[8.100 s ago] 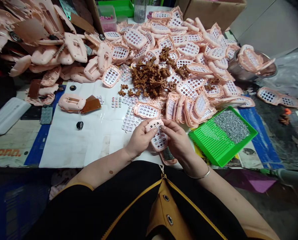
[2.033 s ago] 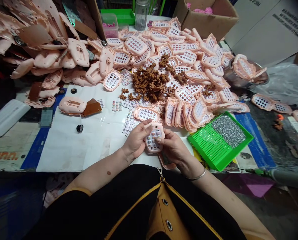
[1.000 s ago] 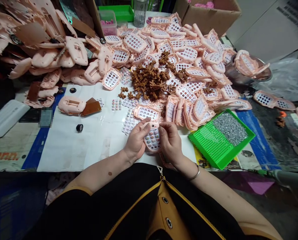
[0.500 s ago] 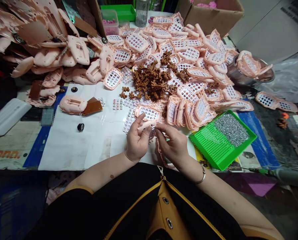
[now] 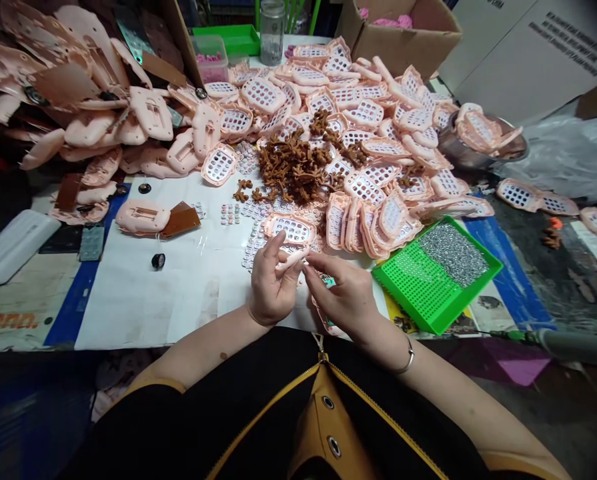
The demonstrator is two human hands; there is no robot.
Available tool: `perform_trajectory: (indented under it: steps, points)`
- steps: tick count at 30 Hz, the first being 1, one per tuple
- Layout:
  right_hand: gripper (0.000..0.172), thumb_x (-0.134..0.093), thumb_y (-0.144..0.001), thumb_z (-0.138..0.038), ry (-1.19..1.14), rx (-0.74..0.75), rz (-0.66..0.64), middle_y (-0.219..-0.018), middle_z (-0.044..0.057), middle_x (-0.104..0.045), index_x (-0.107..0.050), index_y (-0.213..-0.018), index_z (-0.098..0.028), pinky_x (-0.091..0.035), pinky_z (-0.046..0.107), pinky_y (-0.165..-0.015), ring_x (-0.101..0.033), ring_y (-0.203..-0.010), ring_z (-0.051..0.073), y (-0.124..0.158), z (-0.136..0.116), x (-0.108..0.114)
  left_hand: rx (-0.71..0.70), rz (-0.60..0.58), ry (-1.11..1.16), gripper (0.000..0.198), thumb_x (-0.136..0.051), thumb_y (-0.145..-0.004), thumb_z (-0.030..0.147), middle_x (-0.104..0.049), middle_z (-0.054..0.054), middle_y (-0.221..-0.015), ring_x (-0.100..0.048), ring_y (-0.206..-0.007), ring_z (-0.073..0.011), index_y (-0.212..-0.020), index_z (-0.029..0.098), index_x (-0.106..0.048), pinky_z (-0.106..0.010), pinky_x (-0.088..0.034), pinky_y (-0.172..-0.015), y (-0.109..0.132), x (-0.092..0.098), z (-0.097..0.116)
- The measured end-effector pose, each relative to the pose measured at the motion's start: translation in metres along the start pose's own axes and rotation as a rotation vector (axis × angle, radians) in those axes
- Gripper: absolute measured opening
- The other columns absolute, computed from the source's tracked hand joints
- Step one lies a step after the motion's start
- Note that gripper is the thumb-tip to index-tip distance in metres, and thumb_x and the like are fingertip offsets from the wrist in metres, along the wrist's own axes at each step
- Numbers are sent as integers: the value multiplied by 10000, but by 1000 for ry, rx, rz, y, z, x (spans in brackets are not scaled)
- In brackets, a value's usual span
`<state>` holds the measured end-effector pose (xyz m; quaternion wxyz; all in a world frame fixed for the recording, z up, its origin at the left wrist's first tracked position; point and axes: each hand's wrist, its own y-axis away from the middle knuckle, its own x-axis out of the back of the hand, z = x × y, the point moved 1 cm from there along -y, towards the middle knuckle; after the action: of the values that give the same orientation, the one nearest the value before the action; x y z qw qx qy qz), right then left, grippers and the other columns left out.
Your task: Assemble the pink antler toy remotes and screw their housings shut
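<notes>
My left hand (image 5: 271,283) and my right hand (image 5: 345,293) meet near the table's front edge, both closed on one pink toy phone shell (image 5: 294,257). The shell is tipped on edge, so only its top rim shows between my fingertips. My right wrist wears a thin bangle. Just beyond my hands lies another pink shell with a filled keypad (image 5: 291,229), on loose clear button sheets (image 5: 258,233). A heap of brown rubber pieces (image 5: 293,167) sits further back.
A large pile of pink keypad shells (image 5: 373,113) covers the back and right of the table. Pink back covers (image 5: 88,113) are heaped at the left. A green tray with small metal screws (image 5: 438,267) stands right of my hands. A cardboard box (image 5: 398,30) is behind.
Earlier the shell lay face up in my hands with its coloured keys showing. It has since been turned up on edge, and my hands have lifted slightly toward the shell lying ahead.
</notes>
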<state>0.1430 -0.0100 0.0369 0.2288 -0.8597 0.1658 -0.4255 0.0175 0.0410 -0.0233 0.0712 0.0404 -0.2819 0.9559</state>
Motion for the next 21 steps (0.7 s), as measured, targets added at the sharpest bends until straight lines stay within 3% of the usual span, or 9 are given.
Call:
perform_trajectory:
  steps: [7, 16, 21]
  points:
    - [148, -547, -898, -136, 147, 111, -1, -889, 97, -780, -689, -937, -153, -566, 271, -652, -742, -748, 192, 0, -2, 2, -130, 12, -90, 580, -612, -909, 268, -606, -34, -846, -602, -787, -156, -1452, 222, -412, -303, -565, -747, -2, 1, 1]
    - [183, -517, -909, -166, 128, 32, -77, -849, 72, -770, -697, -892, -193, -559, 286, -649, -719, -718, 186, -3, -1, 2, 152, -5, 60, 584, -615, -901, 419, -593, -49, -890, -594, -780, -152, -1420, 199, -463, -297, -561, -742, 2, 3, -6]
    - [186, -545, -909, -183, 51, -28, -82, -906, 64, -782, -711, -992, -205, -574, 275, -688, -732, -747, 178, -1, 0, 2, 178, 14, 72, 598, -641, -876, 455, -606, -51, -889, -585, -772, -152, -1397, 201, -491, -296, -558, -737, 1, 3, -8]
